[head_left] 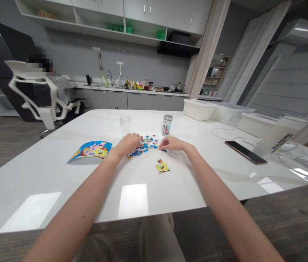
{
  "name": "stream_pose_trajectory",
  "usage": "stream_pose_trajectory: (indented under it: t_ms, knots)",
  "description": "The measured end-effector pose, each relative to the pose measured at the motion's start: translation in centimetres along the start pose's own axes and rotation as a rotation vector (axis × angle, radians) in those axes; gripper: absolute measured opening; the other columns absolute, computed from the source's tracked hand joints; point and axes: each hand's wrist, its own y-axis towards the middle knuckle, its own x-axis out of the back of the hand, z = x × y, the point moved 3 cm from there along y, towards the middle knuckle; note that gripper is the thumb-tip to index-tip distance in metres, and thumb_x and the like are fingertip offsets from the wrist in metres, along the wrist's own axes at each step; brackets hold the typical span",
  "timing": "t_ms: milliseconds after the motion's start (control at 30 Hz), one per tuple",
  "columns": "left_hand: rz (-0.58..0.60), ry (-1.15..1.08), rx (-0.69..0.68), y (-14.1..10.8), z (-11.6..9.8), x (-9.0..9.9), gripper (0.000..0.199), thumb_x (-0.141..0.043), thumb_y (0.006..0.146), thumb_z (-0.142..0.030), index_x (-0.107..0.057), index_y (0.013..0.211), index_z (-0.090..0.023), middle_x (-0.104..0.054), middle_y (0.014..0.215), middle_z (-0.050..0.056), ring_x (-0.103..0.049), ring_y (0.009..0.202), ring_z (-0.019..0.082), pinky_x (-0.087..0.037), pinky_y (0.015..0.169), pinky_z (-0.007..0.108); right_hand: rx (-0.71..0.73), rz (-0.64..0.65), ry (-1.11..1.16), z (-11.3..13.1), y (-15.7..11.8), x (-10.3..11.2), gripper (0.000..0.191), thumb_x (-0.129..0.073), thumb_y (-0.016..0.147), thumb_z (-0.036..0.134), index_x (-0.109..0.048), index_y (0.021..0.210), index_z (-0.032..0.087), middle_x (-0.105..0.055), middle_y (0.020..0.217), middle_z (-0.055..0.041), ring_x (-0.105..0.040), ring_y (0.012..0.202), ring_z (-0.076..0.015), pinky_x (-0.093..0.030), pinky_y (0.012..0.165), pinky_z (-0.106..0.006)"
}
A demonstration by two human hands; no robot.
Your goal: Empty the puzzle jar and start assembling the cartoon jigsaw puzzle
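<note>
A loose pile of blue and multicoloured jigsaw puzzle pieces point(146, 146) lies on the white table between my hands. My left hand point(128, 143) rests at the pile's left side, its fingers loosely bent over the pieces with no grip showing. At the right edge, my right hand point(171, 143) has thumb and fingers pinched together at a puzzle piece, mostly hidden by the fingertips. Nearer to me sits a small joined section of puzzle point(162, 166) with a yellow cartoon face. Left of my left forearm is a curled picture sheet point(91, 149) with yellow and pink cartoon figures.
Behind the pile stand a clear jar point(125, 126) and a printed can with a silver lid point(167, 125). A phone point(245, 151), cables and white storage boxes point(199, 110) occupy the table's right side. A person sits in a white chair point(48, 98) at back left.
</note>
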Motion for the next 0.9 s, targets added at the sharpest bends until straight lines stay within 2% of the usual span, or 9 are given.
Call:
stream_pose_trajectory:
  t_ms: [133, 300, 433, 567, 733, 900]
  knots:
    - [0.007, 0.003, 0.018, -0.1, -0.1, 0.3, 0.02, -0.048, 0.095, -0.027, -0.061, 0.108, -0.017, -0.067, 0.109, 0.008, -0.06, 0.101, 0.021, -0.041, 0.082, 0.031, 0.023, -0.012, -0.015, 0.0, 0.2, -0.1, 0.019, -0.065, 0.081, 0.029, -0.068, 0.092, 0.014, -0.071, 0.081, -0.0034, -0.06, 0.069, -0.012, -0.042, 0.06, -0.02]
    - [0.017, -0.009, 0.034, -0.3, -0.3, 0.6, 0.022, -0.046, 0.094, -0.025, -0.062, 0.107, -0.017, -0.067, 0.108, 0.009, -0.061, 0.099, 0.021, -0.043, 0.082, 0.031, 0.023, -0.022, -0.053, 0.1, 0.2, 0.0, 0.014, -0.057, 0.086, 0.021, -0.065, 0.094, 0.013, -0.07, 0.086, -0.005, -0.059, 0.072, -0.0119, -0.042, 0.063, -0.02]
    - [0.008, -0.023, 0.029, -0.3, -0.2, 0.6, 0.024, -0.046, 0.093, -0.025, -0.063, 0.107, -0.015, -0.067, 0.105, 0.01, -0.061, 0.097, 0.022, -0.044, 0.082, 0.033, 0.018, -0.008, -0.079, 0.0, -0.1, 0.4, 0.013, -0.061, 0.081, 0.021, -0.063, 0.091, 0.013, -0.068, 0.083, -0.0053, -0.057, 0.07, -0.0125, -0.042, 0.061, -0.021]
    - [0.007, -0.032, 0.026, -0.2, -0.2, 0.4, 0.024, -0.046, 0.091, -0.023, -0.064, 0.105, -0.016, -0.067, 0.103, 0.01, -0.061, 0.097, 0.022, -0.045, 0.081, 0.033, 0.044, 0.063, -0.061, -0.2, -0.5, 0.8, 0.015, -0.065, 0.073, 0.017, -0.065, 0.088, 0.013, -0.067, 0.08, -0.0041, -0.058, 0.071, -0.0132, -0.043, 0.062, -0.022]
    - [0.019, -0.018, 0.029, -0.3, -0.2, 0.4, 0.022, -0.046, 0.091, -0.024, -0.064, 0.102, -0.017, -0.068, 0.101, 0.01, -0.062, 0.095, 0.022, -0.045, 0.08, 0.032, 0.041, 0.104, 0.011, -0.6, -0.8, 1.2, 0.02, -0.069, 0.069, 0.024, -0.069, 0.087, 0.013, -0.067, 0.076, -0.0025, -0.057, 0.07, -0.0133, -0.043, 0.064, -0.023]
    - [0.053, 0.026, 0.064, -0.8, 0.8, 0.4, 0.023, -0.046, 0.091, -0.025, -0.063, 0.102, -0.015, -0.068, 0.102, 0.01, -0.064, 0.093, 0.022, -0.045, 0.078, 0.031, -0.006, 0.093, -0.006, -1.1, -1.0, 1.5, 0.024, -0.069, 0.07, 0.035, -0.069, 0.081, 0.014, -0.067, 0.074, -0.002, -0.056, 0.066, -0.0124, -0.041, 0.062, -0.023]
